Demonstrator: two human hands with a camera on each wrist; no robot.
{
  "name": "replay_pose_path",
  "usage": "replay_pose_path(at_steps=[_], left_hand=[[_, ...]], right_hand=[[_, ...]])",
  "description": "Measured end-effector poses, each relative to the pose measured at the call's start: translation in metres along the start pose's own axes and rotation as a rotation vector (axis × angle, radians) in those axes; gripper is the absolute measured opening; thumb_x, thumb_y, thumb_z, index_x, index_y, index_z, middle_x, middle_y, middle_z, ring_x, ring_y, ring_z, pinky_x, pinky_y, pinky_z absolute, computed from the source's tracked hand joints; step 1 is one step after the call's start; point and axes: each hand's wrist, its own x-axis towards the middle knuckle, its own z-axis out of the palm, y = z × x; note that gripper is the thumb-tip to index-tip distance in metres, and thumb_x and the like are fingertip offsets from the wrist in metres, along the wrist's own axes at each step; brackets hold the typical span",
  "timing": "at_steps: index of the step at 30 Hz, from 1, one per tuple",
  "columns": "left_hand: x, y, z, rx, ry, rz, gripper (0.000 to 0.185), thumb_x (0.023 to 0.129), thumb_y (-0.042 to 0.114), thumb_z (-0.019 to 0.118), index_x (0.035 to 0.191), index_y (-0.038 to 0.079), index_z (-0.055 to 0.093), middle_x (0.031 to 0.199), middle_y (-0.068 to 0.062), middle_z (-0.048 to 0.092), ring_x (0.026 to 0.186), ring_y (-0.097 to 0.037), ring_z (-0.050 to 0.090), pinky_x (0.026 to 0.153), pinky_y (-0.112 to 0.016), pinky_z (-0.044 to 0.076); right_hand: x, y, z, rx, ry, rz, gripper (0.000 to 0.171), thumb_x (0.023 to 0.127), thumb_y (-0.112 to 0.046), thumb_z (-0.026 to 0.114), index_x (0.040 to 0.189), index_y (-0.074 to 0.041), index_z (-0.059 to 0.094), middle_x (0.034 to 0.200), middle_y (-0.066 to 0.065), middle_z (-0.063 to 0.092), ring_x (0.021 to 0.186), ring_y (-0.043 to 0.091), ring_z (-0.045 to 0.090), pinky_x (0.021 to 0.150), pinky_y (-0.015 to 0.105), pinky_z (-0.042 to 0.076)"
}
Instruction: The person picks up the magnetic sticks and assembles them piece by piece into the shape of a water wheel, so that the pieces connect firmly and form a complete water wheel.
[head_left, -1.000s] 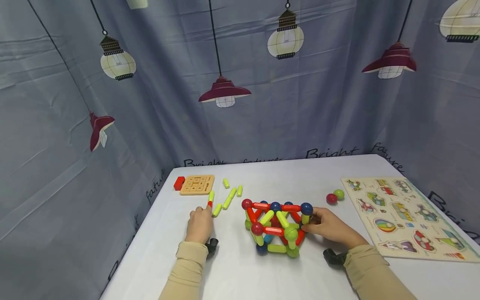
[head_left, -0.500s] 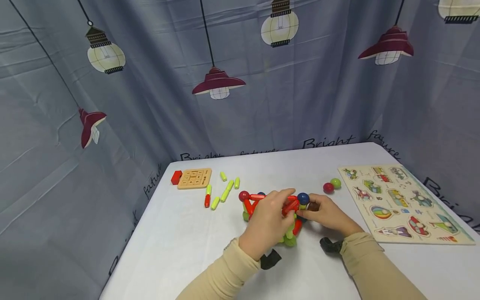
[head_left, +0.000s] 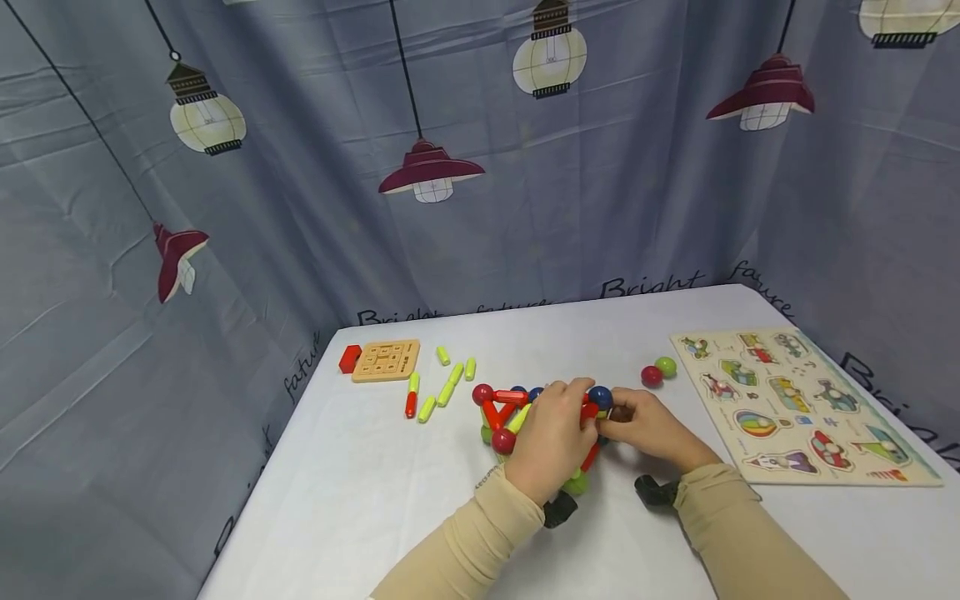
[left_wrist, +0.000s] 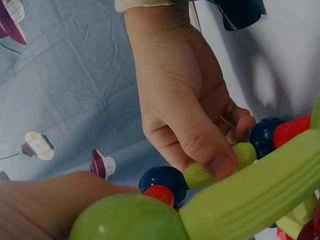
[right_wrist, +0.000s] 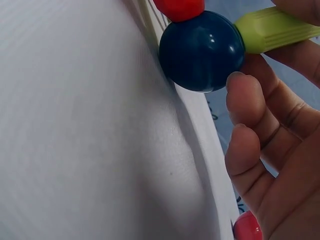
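Two blue balls (left_wrist: 163,181) cap the upright green rod (left_wrist: 198,175) my right hand (head_left: 651,429) pinches at the right of the ball-and-rod frame (head_left: 518,417), my left hand (head_left: 551,435) over its top, finger hold hidden.

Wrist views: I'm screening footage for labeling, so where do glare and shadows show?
Left wrist: dim overall, a small glint on the green ball, dark shadow on the white table; right wrist: small highlights on the blue ball, soft shading on the white table.
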Motion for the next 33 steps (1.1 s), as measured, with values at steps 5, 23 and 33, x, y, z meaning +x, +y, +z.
replay_pose_path(at_steps=[5,23,33], left_hand=[[-0.004,-0.004,0.000,0.068,-0.003,0.027,0.051,0.089,0.021,0.080,0.137,0.014,0.062,0.116,-0.001,0.072,0.106,-0.012,0.066,0.111,-0.045,0.047],[-0.012,-0.020,-0.009,0.284,0.071,0.171,0.085,0.077,0.056,0.085,0.146,0.020,0.053,0.116,0.005,0.072,0.109,-0.018,0.060,0.102,-0.048,0.036],[-0.021,-0.056,-0.032,0.134,0.245,0.247,0.075,0.084,0.057,0.078,0.144,0.018,0.056,0.119,0.002,0.068,0.115,-0.016,0.058,0.100,-0.046,0.039]], right_hand=[[0.002,-0.002,0.001,-0.006,-0.020,-0.002,0.015,0.084,-0.016,0.083,0.096,-0.020,0.075,0.082,-0.001,0.063,0.077,0.018,0.057,0.068,0.028,0.046],[0.012,-0.023,-0.008,-0.059,0.015,-0.121,0.018,0.085,-0.012,0.083,0.093,-0.027,0.076,0.087,-0.005,0.063,0.078,0.015,0.054,0.068,0.027,0.043],[0.016,-0.026,-0.001,-0.172,-0.011,-0.019,0.026,0.083,-0.026,0.086,0.105,-0.022,0.073,0.097,-0.001,0.064,0.085,0.022,0.055,0.069,0.030,0.046]])
